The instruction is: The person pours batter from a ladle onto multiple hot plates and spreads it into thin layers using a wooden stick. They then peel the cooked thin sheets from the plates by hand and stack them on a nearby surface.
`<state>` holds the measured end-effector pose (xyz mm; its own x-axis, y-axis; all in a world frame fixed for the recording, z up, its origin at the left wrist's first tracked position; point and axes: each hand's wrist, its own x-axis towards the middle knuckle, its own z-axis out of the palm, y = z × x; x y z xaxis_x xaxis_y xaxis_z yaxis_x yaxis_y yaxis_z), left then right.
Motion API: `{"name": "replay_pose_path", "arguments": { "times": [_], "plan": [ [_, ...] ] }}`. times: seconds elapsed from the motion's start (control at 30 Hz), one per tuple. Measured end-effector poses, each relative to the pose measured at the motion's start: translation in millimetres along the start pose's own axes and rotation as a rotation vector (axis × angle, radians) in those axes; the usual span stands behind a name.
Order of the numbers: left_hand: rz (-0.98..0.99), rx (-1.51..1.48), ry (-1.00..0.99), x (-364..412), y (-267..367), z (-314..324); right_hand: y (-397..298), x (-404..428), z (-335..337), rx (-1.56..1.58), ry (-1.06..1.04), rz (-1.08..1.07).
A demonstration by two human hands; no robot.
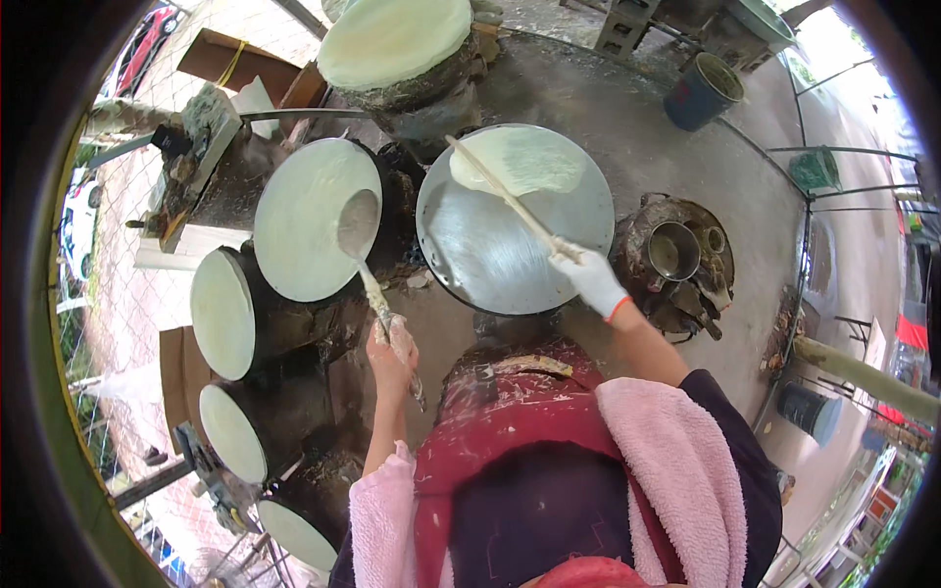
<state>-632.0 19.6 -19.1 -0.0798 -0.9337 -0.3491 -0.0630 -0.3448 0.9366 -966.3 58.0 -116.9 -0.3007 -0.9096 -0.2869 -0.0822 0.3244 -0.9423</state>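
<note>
My bare left hand [392,353], smeared with batter, grips the crusted handle of a large metal ladle [359,220]. The ladle's bowl hangs over the right part of a round griddle [268,191] coated with pale batter [309,220]. In a white glove with an orange cuff, my right hand [588,278] holds a thin wooden stick [507,195]. That stick slants across a metal griddle [485,257] straight ahead, its far end at the edge of a pale batter patch [544,162]. Bare shiny metal shows on the griddle's near part. Whether the stick touches the batter, I cannot tell.
More batter-coated griddles [224,312] curve around my left side. A wide pale batter-covered round [397,40] stands beyond. At right, a metal pot [673,252] sits on a sooty round stand [632,242]. A blue bucket [698,103] stands farther off.
</note>
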Motion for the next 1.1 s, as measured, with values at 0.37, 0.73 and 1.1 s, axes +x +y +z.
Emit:
{"name": "replay_pose_path", "arguments": {
  "times": [0.37,0.73,1.1],
  "plan": [
    [-0.088,0.054,0.232,-28,-16,18,-1,35,-48,0.003,-0.322,0.243],
    [-0.218,0.068,0.342,-73,-43,15,-18,55,-75,-0.106,-0.618,0.36],
    [-0.217,0.296,0.378,-7,-72,13,-18,92,-94,-0.386,-0.788,0.288]
  ]
}}
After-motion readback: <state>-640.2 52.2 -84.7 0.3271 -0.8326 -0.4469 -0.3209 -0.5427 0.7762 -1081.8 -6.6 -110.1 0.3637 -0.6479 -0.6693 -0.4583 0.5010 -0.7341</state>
